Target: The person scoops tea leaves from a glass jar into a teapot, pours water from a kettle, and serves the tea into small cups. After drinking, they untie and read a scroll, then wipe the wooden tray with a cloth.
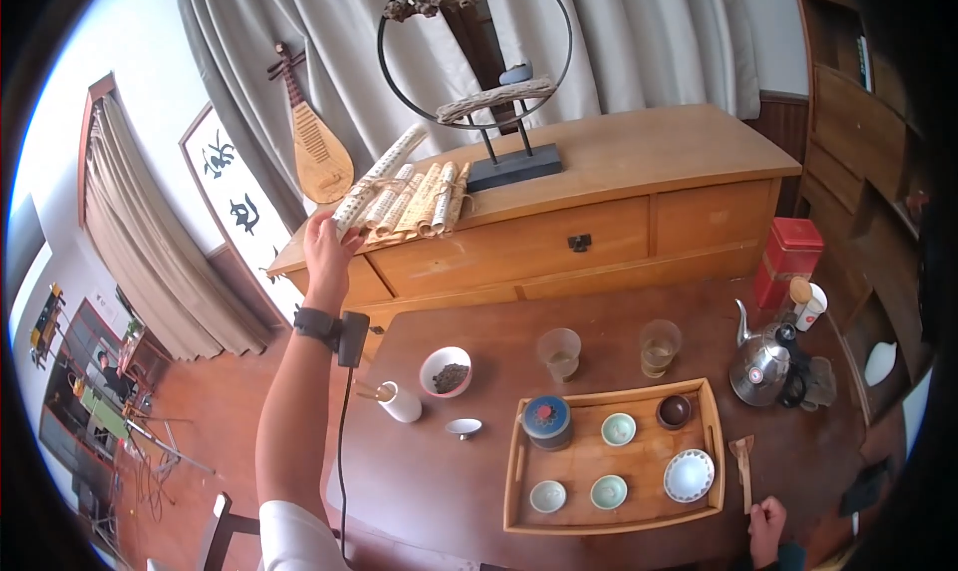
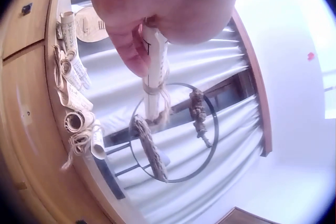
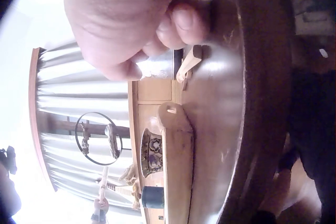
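Observation:
My left hand (image 1: pixel 327 257) is raised over the front left end of the sideboard and grips the lower end of a rolled paper scroll (image 1: pixel 384 174). In the left wrist view, twine (image 2: pixel 156 90) is tied around the scroll. Several more scrolls (image 1: pixel 419 197), tied with twine, lie just right of it on the sideboard. My right hand (image 1: pixel 766 526) rests at the near right of the table with fingers loosely curled, holding nothing. Beside it lies a wooden utensil (image 1: pixel 742 471), its tip pointing away from me.
A wooden tray (image 1: pixel 589 411) bears small cups, a patterned bowl (image 1: pixel 689 475) and a blue-lidded jar (image 1: pixel 547 423). Around it stand two glasses, a bowl of dark tea leaves (image 1: pixel 445 372), a white holder (image 1: pixel 399 402) and a steel kettle (image 1: pixel 761 368). A ring-shaped ornament (image 1: pixel 514 167) stands on the sideboard (image 1: pixel 649 162).

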### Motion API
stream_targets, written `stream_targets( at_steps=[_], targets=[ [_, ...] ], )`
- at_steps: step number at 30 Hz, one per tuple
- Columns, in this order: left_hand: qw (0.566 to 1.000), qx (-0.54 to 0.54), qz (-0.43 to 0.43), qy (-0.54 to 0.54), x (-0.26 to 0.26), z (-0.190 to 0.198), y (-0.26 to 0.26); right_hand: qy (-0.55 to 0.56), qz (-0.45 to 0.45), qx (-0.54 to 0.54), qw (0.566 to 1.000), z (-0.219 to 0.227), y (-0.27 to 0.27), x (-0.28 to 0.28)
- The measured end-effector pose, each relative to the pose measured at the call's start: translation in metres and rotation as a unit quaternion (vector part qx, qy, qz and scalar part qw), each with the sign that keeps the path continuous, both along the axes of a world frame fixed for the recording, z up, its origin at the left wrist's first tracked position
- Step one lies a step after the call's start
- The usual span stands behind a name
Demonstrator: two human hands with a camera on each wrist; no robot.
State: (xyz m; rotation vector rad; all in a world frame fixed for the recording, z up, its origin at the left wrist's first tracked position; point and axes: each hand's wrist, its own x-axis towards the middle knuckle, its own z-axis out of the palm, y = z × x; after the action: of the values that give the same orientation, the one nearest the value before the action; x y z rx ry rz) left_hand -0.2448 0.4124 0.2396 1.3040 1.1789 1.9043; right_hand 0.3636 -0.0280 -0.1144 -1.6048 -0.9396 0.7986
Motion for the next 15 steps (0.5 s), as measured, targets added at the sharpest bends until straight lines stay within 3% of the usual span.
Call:
stream_targets(
  at_steps=[2, 5, 9, 15],
  targets=[
    [0.999, -0.005, -0.024, -0.022, -0.010, 0.002, -0.016, -0.009, 0.003, 0.017, 1.000, -0.006, 0.001, 0.003],
    [0.992, -0.099, -0.042, 0.064, -0.022, 0.007, -0.043, -0.009, 0.008, 0.022, 1.000, -0.008, 0.002, 0.003],
    [0.978, -0.194, -0.052, 0.062, -0.015, -0.012, -0.045, -0.005, 0.003, 0.017, 1.000, 0.000, 0.003, -0.002],
    [0.991, -0.132, 0.022, 0.009, -0.016, -0.029, -0.003, 0.000, 0.004, 0.026, 1.000, 0.003, 0.004, -0.005]
  ],
)
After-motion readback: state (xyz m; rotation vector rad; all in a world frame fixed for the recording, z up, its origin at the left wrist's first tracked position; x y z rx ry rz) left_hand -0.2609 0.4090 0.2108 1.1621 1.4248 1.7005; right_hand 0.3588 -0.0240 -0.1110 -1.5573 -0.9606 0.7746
